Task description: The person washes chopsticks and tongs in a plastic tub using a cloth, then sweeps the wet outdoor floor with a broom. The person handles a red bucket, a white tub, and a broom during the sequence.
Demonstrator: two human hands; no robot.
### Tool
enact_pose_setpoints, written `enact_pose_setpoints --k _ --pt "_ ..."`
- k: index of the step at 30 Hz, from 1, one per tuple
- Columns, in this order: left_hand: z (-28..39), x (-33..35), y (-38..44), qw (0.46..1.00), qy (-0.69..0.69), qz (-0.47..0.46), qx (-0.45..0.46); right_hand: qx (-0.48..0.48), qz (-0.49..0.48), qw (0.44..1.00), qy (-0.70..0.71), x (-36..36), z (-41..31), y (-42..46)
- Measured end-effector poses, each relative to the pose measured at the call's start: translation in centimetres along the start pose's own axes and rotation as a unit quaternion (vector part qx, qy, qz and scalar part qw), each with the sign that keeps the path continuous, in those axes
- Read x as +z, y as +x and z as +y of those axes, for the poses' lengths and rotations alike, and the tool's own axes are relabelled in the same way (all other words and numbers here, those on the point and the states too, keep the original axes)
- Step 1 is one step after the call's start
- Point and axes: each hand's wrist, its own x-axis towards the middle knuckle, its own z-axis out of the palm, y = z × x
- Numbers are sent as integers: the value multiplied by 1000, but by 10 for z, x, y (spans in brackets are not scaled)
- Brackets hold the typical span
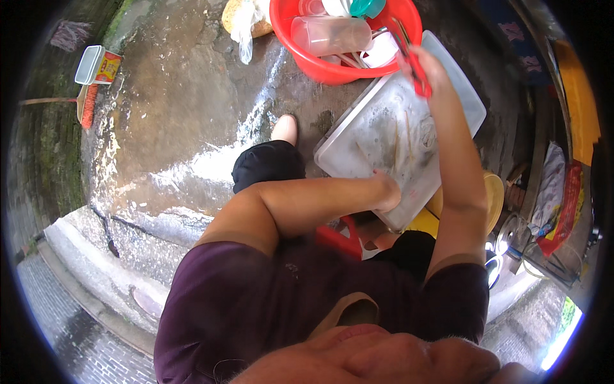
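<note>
My right hand is shut on a red-handled utensil, which looks like scissors, near the right rim of a red plastic basin. In the basin lie a clear plastic pitcher or cup, white and green plastic pieces and several utensils. Below it, a translucent plastic tub seems to hold cloudy water, with thin sticks like chopsticks in it. My left hand is bent down at the tub's near left part; its fingers are mostly hidden.
The concrete floor is wet. A yellowish bundle with a plastic bag lies left of the basin. At far left are a small plastic container and a red-bristled brush. A red stool-like plastic object and yellow basins are close by.
</note>
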Motion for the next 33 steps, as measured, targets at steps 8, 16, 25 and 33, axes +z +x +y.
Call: enact_pose_setpoints --k 8,16,25,33 --pt "-14 -16 -28 996 -47 82 5 -250 32 951 177 -38 -45 52" --pt "4 11 -25 997 -15 42 68 31 336 824 -455 -306 235 53" --pt "-4 15 0 994 -43 76 59 9 380 774 -507 -230 339 14" --pt "-1 9 9 997 7 51 50 -168 366 797 -450 -208 363 -20"
